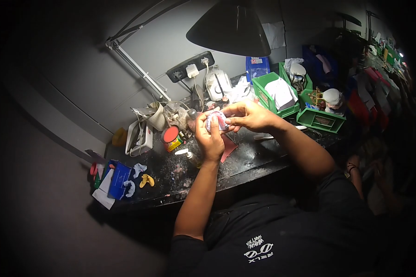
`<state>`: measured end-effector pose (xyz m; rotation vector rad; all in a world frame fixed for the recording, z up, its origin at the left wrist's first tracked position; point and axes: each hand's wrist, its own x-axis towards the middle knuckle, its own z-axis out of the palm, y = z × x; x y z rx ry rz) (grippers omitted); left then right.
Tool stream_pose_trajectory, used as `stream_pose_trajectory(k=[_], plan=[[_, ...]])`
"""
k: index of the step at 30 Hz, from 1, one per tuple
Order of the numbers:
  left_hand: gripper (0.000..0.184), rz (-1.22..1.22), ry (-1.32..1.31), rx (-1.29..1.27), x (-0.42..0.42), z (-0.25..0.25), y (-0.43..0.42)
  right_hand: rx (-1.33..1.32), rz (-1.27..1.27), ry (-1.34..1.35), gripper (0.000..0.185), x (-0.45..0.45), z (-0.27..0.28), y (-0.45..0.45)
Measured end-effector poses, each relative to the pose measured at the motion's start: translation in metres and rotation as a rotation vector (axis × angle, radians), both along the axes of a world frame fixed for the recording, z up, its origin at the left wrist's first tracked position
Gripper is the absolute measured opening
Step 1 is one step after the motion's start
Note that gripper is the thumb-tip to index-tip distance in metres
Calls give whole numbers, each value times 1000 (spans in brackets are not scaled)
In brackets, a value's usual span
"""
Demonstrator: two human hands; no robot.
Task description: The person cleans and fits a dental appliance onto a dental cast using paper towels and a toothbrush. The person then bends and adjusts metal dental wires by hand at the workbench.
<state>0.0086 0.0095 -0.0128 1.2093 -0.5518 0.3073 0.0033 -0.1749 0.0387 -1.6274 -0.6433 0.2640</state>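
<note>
My left hand (209,141) is wrapped round a small whitish dental cast (213,123) with pink wax on it, held above the bench under the lamp. The fingers of my right hand (252,116) are closed at the cast's right edge, with thumb and fingertips against the pink wax (222,121). Both hands partly cover the cast. Just below them a flat pink wax sheet (229,147) lies on the dark bench (245,161). To the left are a white pump-top bottle (185,152) and a tin with a red top (170,134).
A black lamp (231,27) hangs over the bench. Green bins (321,119) with papers and casts stand at right. A white-handled tool (263,136) lies nearby. At left are a blue tray (119,177) and yellow mould pieces (146,180). Another person's hand (353,165) shows at right.
</note>
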Motion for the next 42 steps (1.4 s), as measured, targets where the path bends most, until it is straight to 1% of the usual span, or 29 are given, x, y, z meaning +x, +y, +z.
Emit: stream_pose_trajectory(k=[1,5,7,9,11,12,13,14,15,16,20,21,23,24,25,26,27,28,30,32,34,35,36,38,42], plan=[[24,41,-21,51,2,-3,1,-8,-15,-10,40,-3,2,2],[23,76,-84,59,10,-11,2,6,-74,-60,35,-7,1,9],[23,143,-163,145,13,-12,3,22,-88,-40,33,-6,-3,12],[23,152,-154,154,10,-12,3,37,-102,-21,30,-6,-7,15],[23,161,-146,164,8,-8,2,106,-145,-70,26,-8,-10,19],[22,205,-204,173,7,-7,0,106,-145,-69,26,-6,-14,20],[22,248,-263,182,7,-6,-1,74,-192,-131,24,-4,-18,22],[22,248,-265,182,5,-5,0,42,-240,-194,23,-3,-21,23],[23,235,-208,188,0,-2,0,42,-240,-194,23,-5,-21,24],[24,220,-150,193,-3,0,1,4,-291,-228,23,-7,-20,27],[24,166,-120,136,-2,-2,-1,-91,-402,-305,19,-11,-20,30],[24,183,-152,129,-1,0,-2,-90,-404,-304,19,-12,-19,30],[24,200,-186,124,-2,0,-3,-44,-441,-212,21,-13,-16,30],[24,163,-123,47,-9,8,-6,-43,-442,-212,21,-13,-16,31],[24,126,-59,-31,-13,13,-7,150,-445,-144,23,-11,-17,32],[24,126,-58,-31,-12,12,-6,343,-446,-74,25,-10,-19,32],[25,93,-26,-2,-12,13,-3,327,-419,-36,29,-9,-16,31],[26,59,5,27,-12,13,-2,326,-419,-34,29,-9,-13,28],[24,41,19,8,-12,10,-1,189,-327,-63,28,-15,-4,22],[21,135,-114,180,-7,5,1,199,-318,-90,26,-17,-1,20],[19,134,-110,157,-8,5,1,98,-250,-64,26,-17,4,15],[19,128,-114,145,-7,5,1,72,-246,-109,27,-20,5,13],[19,121,-120,132,-7,5,2,71,-246,-107,27,-19,5,12],[18,126,-141,136,-8,5,2,48,-211,-65,35,-17,5,10],[16,176,-185,167,-8,3,4,33,-205,-103,34,-18,4,12]])
